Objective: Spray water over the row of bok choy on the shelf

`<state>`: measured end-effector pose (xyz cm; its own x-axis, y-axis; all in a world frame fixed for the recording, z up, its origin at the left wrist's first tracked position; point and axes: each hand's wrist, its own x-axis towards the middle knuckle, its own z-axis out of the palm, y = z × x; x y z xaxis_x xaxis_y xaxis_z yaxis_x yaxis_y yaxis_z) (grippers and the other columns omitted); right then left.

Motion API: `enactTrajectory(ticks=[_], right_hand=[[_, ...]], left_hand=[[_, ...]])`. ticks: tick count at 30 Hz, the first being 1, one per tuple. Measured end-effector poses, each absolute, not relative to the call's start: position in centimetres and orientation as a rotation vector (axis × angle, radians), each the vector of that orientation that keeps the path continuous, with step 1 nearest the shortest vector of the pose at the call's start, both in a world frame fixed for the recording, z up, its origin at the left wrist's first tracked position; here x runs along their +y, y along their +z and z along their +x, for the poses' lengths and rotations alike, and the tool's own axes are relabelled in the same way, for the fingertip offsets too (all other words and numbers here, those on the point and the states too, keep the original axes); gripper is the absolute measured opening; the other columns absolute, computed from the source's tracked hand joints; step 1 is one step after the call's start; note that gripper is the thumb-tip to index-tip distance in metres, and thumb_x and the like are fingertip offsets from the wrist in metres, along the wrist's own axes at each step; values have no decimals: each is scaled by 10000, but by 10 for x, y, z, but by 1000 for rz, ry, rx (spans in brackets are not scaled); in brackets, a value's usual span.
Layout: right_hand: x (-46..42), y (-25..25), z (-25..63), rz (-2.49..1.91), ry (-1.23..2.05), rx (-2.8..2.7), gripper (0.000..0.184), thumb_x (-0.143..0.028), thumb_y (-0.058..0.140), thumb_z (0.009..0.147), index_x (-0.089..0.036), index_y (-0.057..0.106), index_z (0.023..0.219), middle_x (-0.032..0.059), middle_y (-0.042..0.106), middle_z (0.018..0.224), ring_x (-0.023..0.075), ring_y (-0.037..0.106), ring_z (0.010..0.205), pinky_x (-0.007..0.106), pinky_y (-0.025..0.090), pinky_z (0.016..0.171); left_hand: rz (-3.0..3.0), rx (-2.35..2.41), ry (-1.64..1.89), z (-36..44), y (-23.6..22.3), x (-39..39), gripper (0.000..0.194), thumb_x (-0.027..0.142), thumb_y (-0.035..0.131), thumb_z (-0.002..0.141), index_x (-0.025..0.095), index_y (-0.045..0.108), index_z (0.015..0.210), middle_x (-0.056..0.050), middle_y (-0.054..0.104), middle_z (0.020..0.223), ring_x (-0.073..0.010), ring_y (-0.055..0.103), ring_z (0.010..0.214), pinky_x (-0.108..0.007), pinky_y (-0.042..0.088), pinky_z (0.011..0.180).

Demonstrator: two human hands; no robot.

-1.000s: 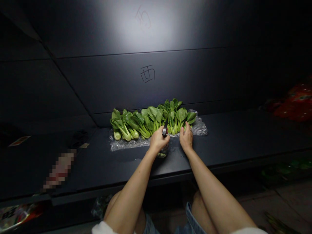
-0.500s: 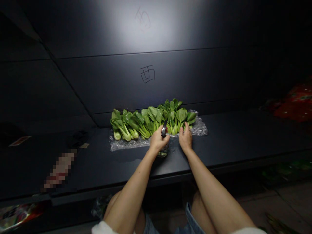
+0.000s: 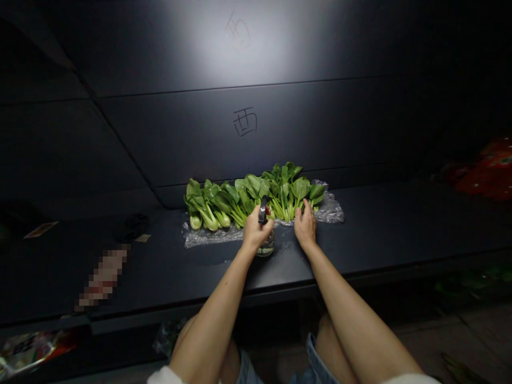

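A row of bok choy (image 3: 248, 197) lies on clear plastic film (image 3: 204, 238) against the dark back panel, leaves toward the panel and pale stems toward me. My left hand (image 3: 256, 229) is closed round a spray bottle with a black top (image 3: 263, 209); its clear body (image 3: 267, 246) shows below the hand. The bottle is in front of the middle of the row. My right hand (image 3: 305, 226) is at the stems near the right end, fingers stretched toward them and apart from the thumb. I cannot tell whether it touches them.
A dark shelf (image 3: 380, 234) runs across the view, with a handwritten character (image 3: 245, 121) on the panel behind. Red packaging (image 3: 488, 170) is at the far right. Left are a small card (image 3: 41, 230) and a pixelated item (image 3: 104, 277); a coloured packet (image 3: 32, 349) is lower left.
My left hand and the spray bottle have shifted slightly left along the row. My right hand stays almost in place by the stems. The view itself has turned a little.
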<state>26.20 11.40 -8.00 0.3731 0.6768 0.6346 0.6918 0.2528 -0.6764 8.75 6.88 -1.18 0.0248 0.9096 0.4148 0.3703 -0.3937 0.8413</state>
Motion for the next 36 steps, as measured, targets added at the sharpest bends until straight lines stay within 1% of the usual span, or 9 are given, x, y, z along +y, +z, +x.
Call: enactTrajectory(ticks=[4, 10, 18, 23, 26, 31, 36], right_hand=[[116, -80, 258, -1421, -8, -1322, 507, -325, 352, 946, -106, 481, 1385, 208, 567, 1379, 271, 526, 1291, 452, 430, 1064], [117, -79, 251, -1440, 20, -1317, 526, -335, 341, 945, -82, 475, 1386, 225, 561, 1382, 283, 531, 1286, 461, 430, 1061], [120, -81, 245, -1414, 22, -1334, 523, -355, 345, 951, -101, 467, 1391, 218, 554, 1392, 273, 522, 1291, 455, 423, 1067], [121, -82, 239, -1411, 10, -1354, 520, -371, 322, 969, -107, 467, 1392, 206, 554, 1391, 263, 517, 1298, 449, 416, 1077], [122, -82, 235, -1400, 7, -1361, 515, -378, 317, 972, -114, 477, 1384, 198, 563, 1380, 262, 520, 1293, 455, 419, 1075], [121, -80, 230, -1407, 9, -1364, 520, -352, 325, 958, -89, 476, 1381, 212, 561, 1375, 263, 493, 1322, 459, 391, 1107], [118, -79, 228, -1414, 24, -1369, 531, -323, 342, 938, -49, 476, 1373, 240, 546, 1388, 276, 476, 1341, 470, 376, 1119]], left_hand=[[1738, 1316, 1436, 80, -11, 69, 262, 174, 593, 693, 201, 606, 953, -13, 667, 842, -140, 635, 669, -240, 499, 637], [1675, 1340, 1516, 69, -12, 72, 228, 168, 611, 677, 197, 614, 904, -12, 664, 823, -156, 645, 719, -261, 540, 668], [1564, 1325, 1555, 51, -12, 71, 334, 194, 596, 672, 197, 597, 1006, -28, 664, 936, -150, 654, 728, -265, 565, 634], [1436, 1327, 1600, 40, -11, 70, 285, 211, 588, 659, 186, 592, 943, -7, 628, 830, -133, 626, 671, -255, 571, 592], [1406, 1342, 1642, 31, -8, 69, 293, 223, 598, 650, 184, 595, 941, -11, 626, 841, -139, 627, 701, -257, 578, 588], [1332, 1357, 1708, 17, -4, 68, 351, 197, 611, 617, 177, 593, 967, -19, 626, 881, -138, 628, 722, -247, 583, 569], [1266, 1339, 1729, 9, -6, 69, 287, 212, 618, 614, 171, 582, 896, 8, 583, 777, -123, 595, 662, -244, 574, 538]])
